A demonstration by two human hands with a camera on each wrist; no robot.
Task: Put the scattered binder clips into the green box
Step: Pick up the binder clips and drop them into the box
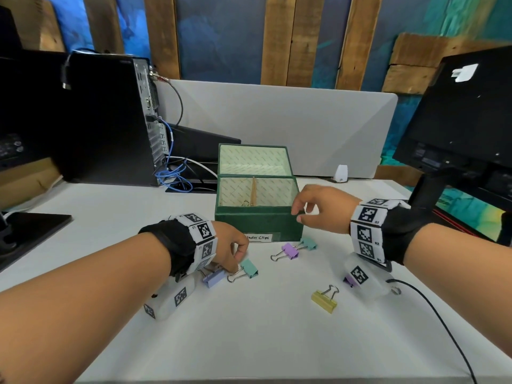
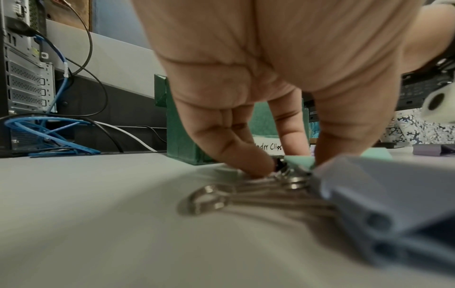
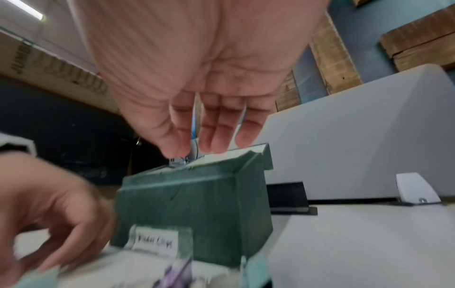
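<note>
The green box (image 1: 257,221) stands open mid-table, its label facing me. My left hand (image 1: 235,259) reaches down in front of the box's left corner. Its thumb and forefinger pinch a teal binder clip (image 1: 250,268) by the wire handles, and the clip lies on the table. A blue-grey clip (image 2: 384,194) lies under that wrist. My right hand (image 1: 299,214) hovers at the box's front right corner with relaxed fingers (image 3: 211,134) and holds nothing. A purple clip (image 1: 290,250) and another teal clip (image 1: 309,243) lie before the box. A yellow clip (image 1: 324,301) lies nearer me.
A computer tower (image 1: 110,120) with blue cables (image 1: 174,176) stands at back left. There is a monitor (image 1: 465,120) at right and a grey divider panel (image 1: 304,126) behind the box. One more purple clip (image 1: 349,281) peeks out under my right wrist. A black cable (image 1: 432,314) trails across the table at right.
</note>
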